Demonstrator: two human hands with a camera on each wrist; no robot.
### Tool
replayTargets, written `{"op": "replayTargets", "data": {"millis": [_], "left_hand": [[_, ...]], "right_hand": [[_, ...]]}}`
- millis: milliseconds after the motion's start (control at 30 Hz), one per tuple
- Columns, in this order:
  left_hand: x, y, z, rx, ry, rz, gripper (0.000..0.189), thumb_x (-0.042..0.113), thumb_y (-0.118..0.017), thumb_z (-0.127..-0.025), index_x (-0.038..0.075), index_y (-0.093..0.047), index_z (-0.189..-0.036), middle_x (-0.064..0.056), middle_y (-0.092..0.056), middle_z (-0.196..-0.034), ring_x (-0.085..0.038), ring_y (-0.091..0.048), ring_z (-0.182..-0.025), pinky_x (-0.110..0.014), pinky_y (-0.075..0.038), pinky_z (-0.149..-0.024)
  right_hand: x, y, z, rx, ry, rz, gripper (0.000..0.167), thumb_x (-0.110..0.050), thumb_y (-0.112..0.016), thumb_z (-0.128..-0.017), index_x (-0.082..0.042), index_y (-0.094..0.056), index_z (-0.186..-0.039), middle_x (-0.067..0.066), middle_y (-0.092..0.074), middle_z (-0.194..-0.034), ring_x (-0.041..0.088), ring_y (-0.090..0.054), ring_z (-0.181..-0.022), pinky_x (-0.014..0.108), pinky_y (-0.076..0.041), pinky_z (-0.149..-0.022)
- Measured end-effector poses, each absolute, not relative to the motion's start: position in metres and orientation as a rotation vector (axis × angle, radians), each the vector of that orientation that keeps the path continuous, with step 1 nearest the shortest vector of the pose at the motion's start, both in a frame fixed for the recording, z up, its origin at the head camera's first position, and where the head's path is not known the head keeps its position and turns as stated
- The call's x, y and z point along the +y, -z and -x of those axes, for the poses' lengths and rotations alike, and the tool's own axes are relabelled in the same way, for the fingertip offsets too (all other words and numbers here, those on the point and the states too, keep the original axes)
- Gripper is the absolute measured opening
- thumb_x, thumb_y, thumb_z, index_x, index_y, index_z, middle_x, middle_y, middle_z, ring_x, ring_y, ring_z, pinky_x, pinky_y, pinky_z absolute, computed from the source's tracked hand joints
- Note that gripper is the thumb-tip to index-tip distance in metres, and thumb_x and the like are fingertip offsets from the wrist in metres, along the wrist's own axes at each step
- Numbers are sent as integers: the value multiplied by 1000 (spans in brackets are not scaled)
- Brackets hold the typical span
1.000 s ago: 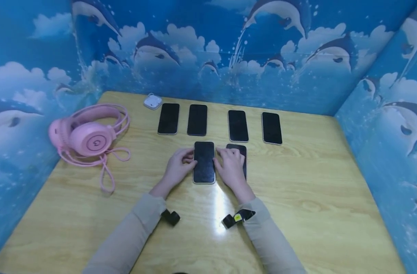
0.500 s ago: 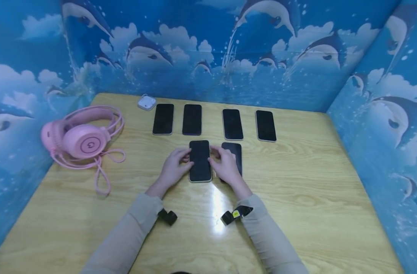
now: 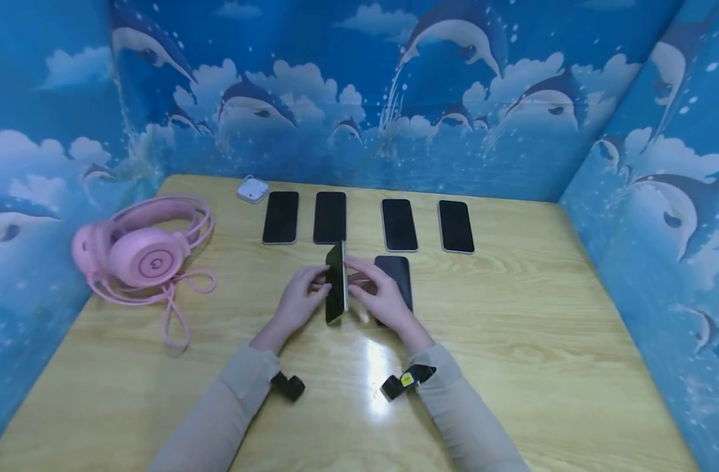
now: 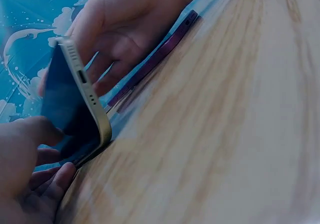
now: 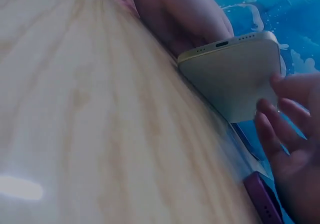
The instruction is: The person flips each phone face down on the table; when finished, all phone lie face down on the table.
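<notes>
A smartphone (image 3: 337, 285) with a dark screen, pale gold frame and whitish back (image 5: 235, 79) is tipped up steeply on its left long edge, screen to the left. My left hand (image 3: 300, 298) holds it low down, thumb on the screen side and fingers by the bottom edge (image 4: 47, 171). On the other side, my right hand (image 3: 385, 298) touches the upper part of the back with loosely extended fingers (image 5: 280, 86). Partly hidden below this hand, a purple-edged smartphone (image 3: 402, 278) lies flat on the table.
Behind the hands lie black-screened phones: one at left (image 3: 280, 217), a second (image 3: 330, 217), a third (image 3: 399, 225) and another at right (image 3: 456, 226). A small white case (image 3: 253, 189) sits near the back edge. Pink headphones (image 3: 153, 252) with looped cable occupy the left. Dolphin-printed curtains (image 3: 359, 98) surround the wooden table (image 3: 530, 367).
The pale-framed smartphone lay face up between both hands; its right side has now been raised so it stands nearly on edge. My right fingers have moved to its back.
</notes>
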State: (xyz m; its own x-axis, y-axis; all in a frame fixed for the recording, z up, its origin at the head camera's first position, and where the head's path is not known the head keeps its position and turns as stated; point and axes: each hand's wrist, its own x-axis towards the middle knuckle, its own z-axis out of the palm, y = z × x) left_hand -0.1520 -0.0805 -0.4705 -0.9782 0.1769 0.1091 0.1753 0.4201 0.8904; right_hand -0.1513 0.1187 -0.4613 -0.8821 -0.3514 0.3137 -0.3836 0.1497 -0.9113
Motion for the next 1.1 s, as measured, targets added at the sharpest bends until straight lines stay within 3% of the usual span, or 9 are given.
{"op": "replayTargets", "data": {"millis": [133, 300, 500, 700, 900, 1100], "left_hand": [[-80, 468, 151, 2506, -1843, -217, 38, 11, -60, -93, -1, -53, -128, -17, -58, -120, -27, -59, -103, -35, -50, -92], [-82, 464, 148, 2357, -2052, -158, 34, 17, -51, -99, 3, -52, -130, -15, -59, -120, -26, -60, -99, -33, -53, -86], [-87, 462, 148, 2383, -2035, -93, 40, 23, -52, -98, 6, -49, -134, -15, -57, -123, -26, -56, -107, -39, -50, -90], [-91, 461, 150, 2487, -2005, 62, 41, 18, -57, -94, 4, -51, -132, -15, -57, -120, -27, -55, -106, -40, -47, -93], [-91, 464, 154, 2678, -1931, 68, 34, 10, -63, -88, -1, -60, -120, -12, -57, -102, -21, -55, -87, -28, -50, -78], [-92, 468, 155, 2787, -1753, 74, 34, 9, -64, -86, 0, -62, -119, -8, -55, -93, -17, -52, -80, -23, -48, -68]], "right_hand": [[113, 462, 149, -2517, -1708, -850, 53, -16, -61, -93, -16, -44, -144, 5, -42, -147, 26, -53, -120, 39, -39, -104], [107, 460, 146, -2743, -1301, -930, 64, -37, -58, -94, -30, -28, -150, 0, -35, -151, 24, -37, -135, 44, -29, -110], [104, 459, 145, -2867, -1016, -995, 70, -49, -58, -91, -29, -28, -150, 1, -34, -152, 25, -36, -135, 47, -27, -110], [103, 460, 146, -2897, -843, -1017, 64, -44, -60, -91, -26, -36, -147, 0, -35, -151, 23, -36, -134, 42, -26, -111], [103, 459, 148, -2928, -802, -974, 61, -47, -58, -92, -22, -40, -145, 2, -34, -151, 23, -35, -135, 42, -26, -112], [103, 459, 146, -2955, -873, -884, 62, -50, -60, -89, -19, -46, -142, 4, -36, -150, 23, -33, -135, 42, -28, -111]]}}
